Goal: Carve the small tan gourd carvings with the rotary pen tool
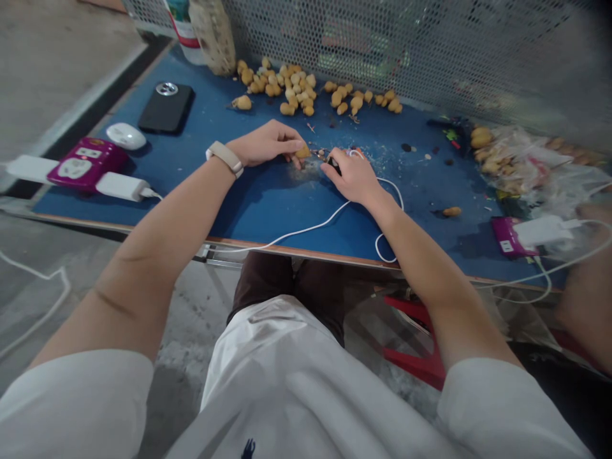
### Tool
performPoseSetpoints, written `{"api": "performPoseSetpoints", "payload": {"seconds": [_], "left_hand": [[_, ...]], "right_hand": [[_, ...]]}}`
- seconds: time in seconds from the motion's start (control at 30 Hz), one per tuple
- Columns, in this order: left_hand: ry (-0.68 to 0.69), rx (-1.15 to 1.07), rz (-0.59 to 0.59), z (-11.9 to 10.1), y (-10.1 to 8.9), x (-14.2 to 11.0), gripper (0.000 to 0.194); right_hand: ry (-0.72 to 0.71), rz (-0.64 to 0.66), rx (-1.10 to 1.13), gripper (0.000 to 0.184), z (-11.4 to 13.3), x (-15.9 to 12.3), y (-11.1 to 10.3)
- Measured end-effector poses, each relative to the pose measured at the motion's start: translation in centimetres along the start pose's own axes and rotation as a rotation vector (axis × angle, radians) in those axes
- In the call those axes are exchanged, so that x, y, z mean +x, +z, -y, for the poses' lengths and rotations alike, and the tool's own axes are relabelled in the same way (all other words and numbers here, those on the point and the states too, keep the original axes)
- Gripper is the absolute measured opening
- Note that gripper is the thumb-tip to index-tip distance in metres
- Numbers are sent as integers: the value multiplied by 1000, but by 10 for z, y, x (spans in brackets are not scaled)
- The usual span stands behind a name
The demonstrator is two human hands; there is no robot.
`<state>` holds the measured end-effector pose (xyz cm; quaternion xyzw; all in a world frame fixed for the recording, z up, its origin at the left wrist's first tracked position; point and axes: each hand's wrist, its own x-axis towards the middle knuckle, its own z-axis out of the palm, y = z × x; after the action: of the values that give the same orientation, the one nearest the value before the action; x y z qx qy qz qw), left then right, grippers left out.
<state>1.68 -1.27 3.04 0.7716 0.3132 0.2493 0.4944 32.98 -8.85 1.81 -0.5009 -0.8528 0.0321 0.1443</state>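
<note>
Here we go, right at the fingertips: the left grip (265, 144) is pinched shut on a small tan nut (302, 152), and the right grip (349, 176) is closed around a small dark tool (333, 166). The two grips nearly touch, and the right fingers hide most of that tool, so we can't make out its shape. A white cable (382, 183) loops past the right wrist and trails over the front edge of the blue table (268, 213). There's a pale wristband (224, 158) on the left wrist, and pale shavings (299, 173) are scattered on the tabletop just below the hands.

Moving out, we've got a heap of tan nuts (282, 86) spread across the far side of the table, well ahead of the hands, up against a perforated metal screen (382, 44). To the left sit a black phone (166, 107), a white oval device (125, 136), and a magenta power strip (88, 164) with white plugs in it. Over on the right, a clear plastic bag (507, 162) holds more nuts, a single nut (452, 211) lies apart, and a second magenta power strip (509, 236) sits near the edge. Below the table, we spot a red stool (411, 344).
</note>
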Motion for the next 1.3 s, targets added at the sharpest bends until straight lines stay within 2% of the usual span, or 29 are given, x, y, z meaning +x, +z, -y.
{"api": "performPoseSetpoints", "payload": {"seconds": [0.17,0.37,0.7,0.97,1.07,1.2,1.3], "left_hand": [[-12,-19,22,0,0,-1,68],[34,-8,-5,1,1,0,74],[28,20,1,5,-1,3,65],[72,17,-6,7,-2,3,78],[59,7,14,8,-3,3,67],[53,5,-29,8,-1,3,43],[43,3,-40,9,-1,3,37]], "right_hand": [[14,9,-3,82,0,0,0],[-3,4,9,88,2,0,-2],[-6,8,-24,86,-2,0,1],[-14,-7,2,79,-6,1,6],[-6,-3,2,80,-6,2,6],[8,8,-25,79,-6,2,6],[0,5,-33,78,-6,2,7]]}}
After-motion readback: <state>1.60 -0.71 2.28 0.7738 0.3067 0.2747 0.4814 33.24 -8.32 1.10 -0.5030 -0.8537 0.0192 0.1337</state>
